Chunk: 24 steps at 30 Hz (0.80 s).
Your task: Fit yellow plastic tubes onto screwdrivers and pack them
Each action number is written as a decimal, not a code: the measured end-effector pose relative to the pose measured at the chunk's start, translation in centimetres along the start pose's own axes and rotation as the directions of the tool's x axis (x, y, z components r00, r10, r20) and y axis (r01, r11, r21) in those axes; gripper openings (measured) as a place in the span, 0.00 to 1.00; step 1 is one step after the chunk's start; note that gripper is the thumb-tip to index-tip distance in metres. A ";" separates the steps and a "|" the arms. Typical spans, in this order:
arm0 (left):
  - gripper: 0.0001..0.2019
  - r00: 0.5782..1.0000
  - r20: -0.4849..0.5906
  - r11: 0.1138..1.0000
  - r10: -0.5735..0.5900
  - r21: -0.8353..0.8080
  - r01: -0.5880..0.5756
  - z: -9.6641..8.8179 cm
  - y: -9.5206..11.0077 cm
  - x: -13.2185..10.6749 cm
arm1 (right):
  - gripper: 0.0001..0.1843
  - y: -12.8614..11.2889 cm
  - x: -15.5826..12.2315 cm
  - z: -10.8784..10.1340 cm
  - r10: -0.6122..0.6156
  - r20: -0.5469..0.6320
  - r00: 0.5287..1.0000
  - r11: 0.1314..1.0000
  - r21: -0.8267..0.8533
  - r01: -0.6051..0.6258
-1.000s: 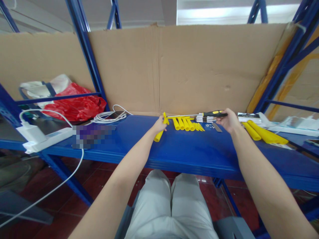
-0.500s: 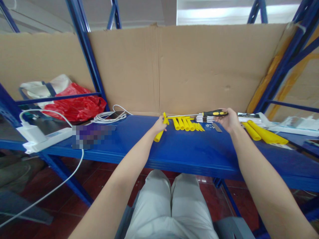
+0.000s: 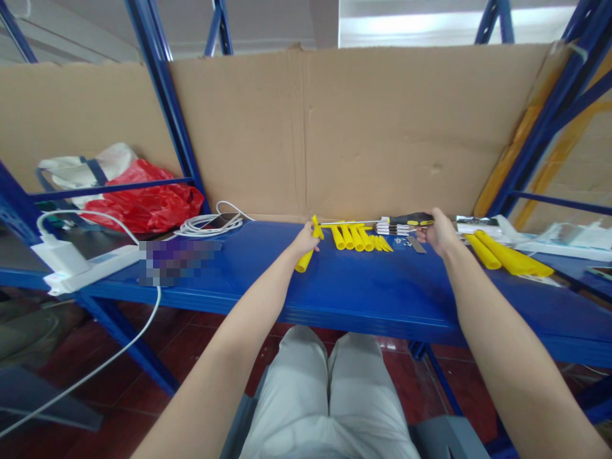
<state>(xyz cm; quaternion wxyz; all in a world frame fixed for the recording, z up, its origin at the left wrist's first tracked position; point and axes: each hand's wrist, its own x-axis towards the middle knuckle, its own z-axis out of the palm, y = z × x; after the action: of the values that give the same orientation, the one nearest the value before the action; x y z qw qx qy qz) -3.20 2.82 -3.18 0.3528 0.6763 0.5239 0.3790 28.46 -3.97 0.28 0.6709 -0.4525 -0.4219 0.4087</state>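
Observation:
My left hand is closed around a yellow tube-shaped plastic piece, which stands tilted at the middle of the blue table. In my right hand is a screwdriver with a black and yellow handle. Its long shaft runs level to the left, and the tip meets the upper part of the yellow piece. Several similar yellow tubes lie in a row between my hands, with small pointed yellow pieces beside them. Tiny screws and a flat grey metal strip lie near my right hand.
Larger yellow tubes lie to the right, by a white power strip. White folded papers sit behind the screws. At left are a coiled white cable, a red plastic bag and another power strip. Cardboard walls the back.
My right hand's grip on the screwdriver handle has shifted slightly, and the handle has turned a little. My left hand and the yellow piece stay in place.

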 end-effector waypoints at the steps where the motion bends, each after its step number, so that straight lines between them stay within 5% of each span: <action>1: 0.30 1.000 0.000 1.000 0.001 -0.003 -0.001 0.0 0.0 0.0 | 0.13 -0.2 -0.2 0.1 -0.007 -0.010 1.000 1.000 0.006 0.007; 10: 0.30 1.000 -0.008 1.000 0.002 -0.007 -0.002 0.1 -0.1 0.1 | 0.06 -0.9 -0.8 0.6 -0.046 0.043 0.998 0.985 0.168 0.038; 16: 0.28 1.000 0.006 1.000 0.013 0.009 -0.013 0.1 -0.3 0.3 | 0.13 -0.7 -0.3 0.2 0.002 -0.024 1.000 0.992 0.130 0.001; 21: 0.30 1.000 0.001 1.000 0.019 -0.002 -0.019 0.2 -0.5 0.5 | 0.05 -0.5 -0.1 0.3 -0.009 -0.021 1.000 0.992 0.128 0.012; 24: 0.30 1.000 -0.003 1.000 0.018 -0.006 -0.018 0.2 -0.5 0.5 | 0.10 -0.6 -0.3 0.5 -0.024 -0.026 0.999 0.994 0.108 0.026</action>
<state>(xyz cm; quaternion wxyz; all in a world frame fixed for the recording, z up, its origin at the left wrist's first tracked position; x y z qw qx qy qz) -3.15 3.44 -3.63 0.3506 0.6795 0.5170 0.3847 27.96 -4.29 0.90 0.7048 -0.4150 -0.3964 0.4170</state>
